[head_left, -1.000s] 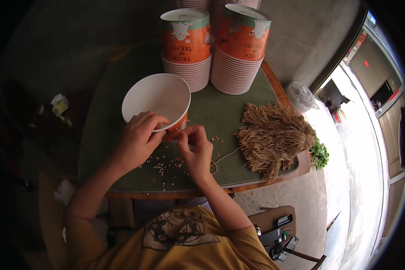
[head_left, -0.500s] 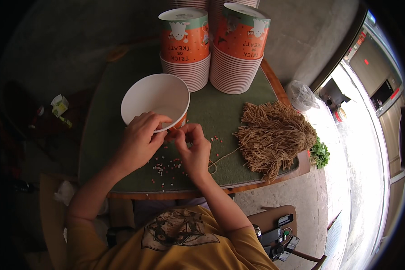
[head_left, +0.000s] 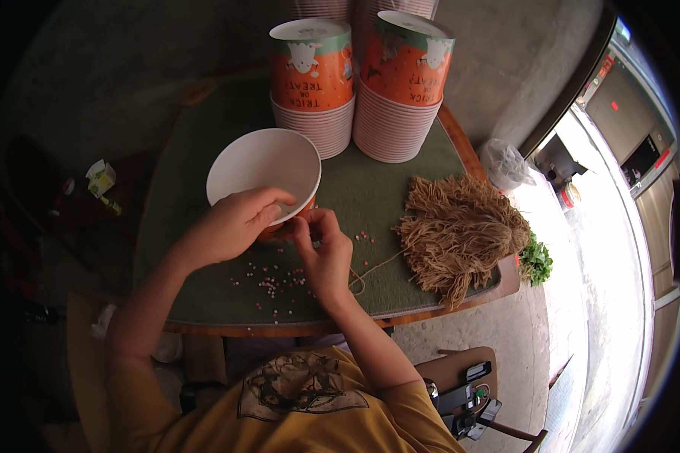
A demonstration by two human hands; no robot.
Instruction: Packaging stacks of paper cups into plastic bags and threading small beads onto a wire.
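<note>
1. basically, the left hand (head_left: 230, 224), left of centre, is half curled over the near rim of a paper bucket (head_left: 264, 155), gripping it with one digit inside the mouth.
2. the right hand (head_left: 321, 245), at the centre, has thumb and forefinger bent toward each other beside the bucket's orange outer wall; i cannot tell whether their tips close on anything.
3. the bucket sits tilted just above centre, its white inside showing.
4. small pale and reddish beads (head_left: 273, 281) lie scattered below the hands.
5. right of centre, a brown yarn bundle (head_left: 461, 234) rests on the green tabletop (head_left: 177, 189).
</note>
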